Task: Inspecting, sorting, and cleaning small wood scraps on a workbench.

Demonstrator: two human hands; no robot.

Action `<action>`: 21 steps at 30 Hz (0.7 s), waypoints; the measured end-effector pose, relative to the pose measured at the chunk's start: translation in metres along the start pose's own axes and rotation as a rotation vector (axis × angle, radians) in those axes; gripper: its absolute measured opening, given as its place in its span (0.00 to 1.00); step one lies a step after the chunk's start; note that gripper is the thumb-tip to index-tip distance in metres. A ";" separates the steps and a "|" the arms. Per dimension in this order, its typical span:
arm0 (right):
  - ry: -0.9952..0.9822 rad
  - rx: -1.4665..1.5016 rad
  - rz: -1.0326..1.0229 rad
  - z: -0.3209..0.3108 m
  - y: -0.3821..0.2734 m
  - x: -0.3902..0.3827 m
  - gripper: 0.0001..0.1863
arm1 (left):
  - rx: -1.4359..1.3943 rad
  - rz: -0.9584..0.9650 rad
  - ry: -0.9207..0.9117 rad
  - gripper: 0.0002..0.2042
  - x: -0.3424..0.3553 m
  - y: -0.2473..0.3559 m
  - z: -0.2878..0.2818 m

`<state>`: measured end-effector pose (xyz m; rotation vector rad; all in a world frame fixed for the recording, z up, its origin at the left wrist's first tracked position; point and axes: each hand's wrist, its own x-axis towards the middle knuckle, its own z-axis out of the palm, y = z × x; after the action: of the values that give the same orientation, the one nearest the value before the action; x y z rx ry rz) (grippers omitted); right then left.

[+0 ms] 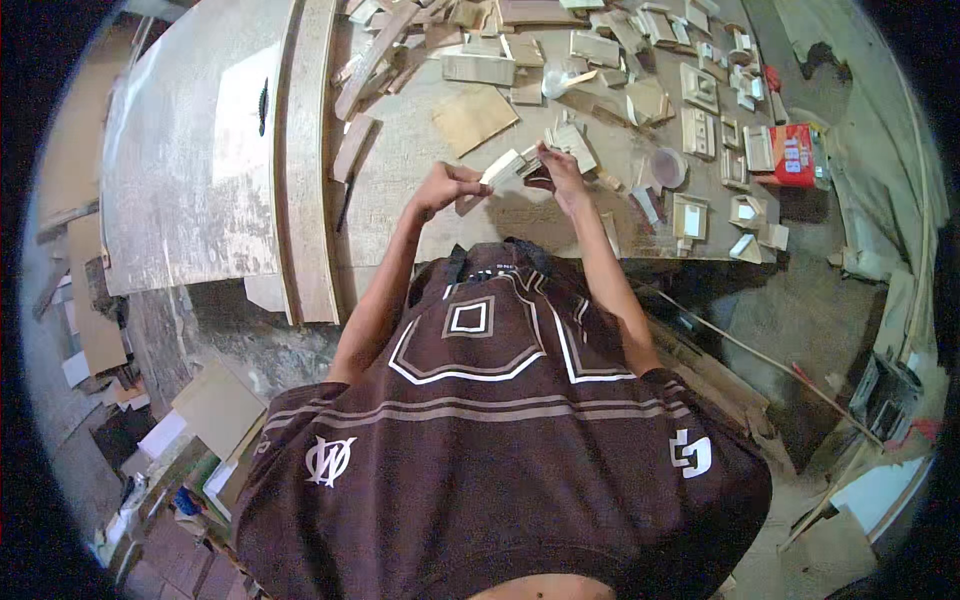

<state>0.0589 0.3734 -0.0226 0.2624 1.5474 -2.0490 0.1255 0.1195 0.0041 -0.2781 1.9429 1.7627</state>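
Observation:
Between my two hands, above the near edge of the workbench [400, 220], is a small pale wooden piece [508, 168] with stepped, moulded-looking parts, held at a slant. My left hand [447, 190] pinches its lower left end between thumb and fingers. At its upper right end, the fingers of my right hand [562, 175] close around it. A flat square wooden board [475, 120] lies just beyond my left hand. More pale strips [575, 147] lie behind my right hand.
Wood offcuts [478, 68] are scattered over the bench's far side. Several small moulded wooden blocks [698, 132] stand at the right, beside a red box [795, 155]. A round lid-like disc [668, 167] lies nearer. Long boards [305, 150] run along the left.

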 end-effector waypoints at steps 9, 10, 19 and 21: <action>-0.083 -0.093 0.043 -0.021 -0.015 0.004 0.25 | -0.030 -0.053 0.053 0.17 0.000 0.005 0.026; -0.099 -0.125 0.057 -0.026 -0.011 0.008 0.22 | -0.048 -0.059 0.043 0.17 0.001 0.009 0.028; -0.240 -0.097 0.028 -0.038 -0.016 0.011 0.20 | -0.024 -0.053 0.091 0.18 0.008 0.005 0.037; -0.261 -0.071 0.073 -0.039 -0.015 0.003 0.19 | -0.061 -0.077 0.039 0.17 0.004 0.003 0.033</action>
<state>0.0412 0.4116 -0.0238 0.0227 1.4247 -1.8836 0.1279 0.1523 0.0031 -0.4064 1.8818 1.7811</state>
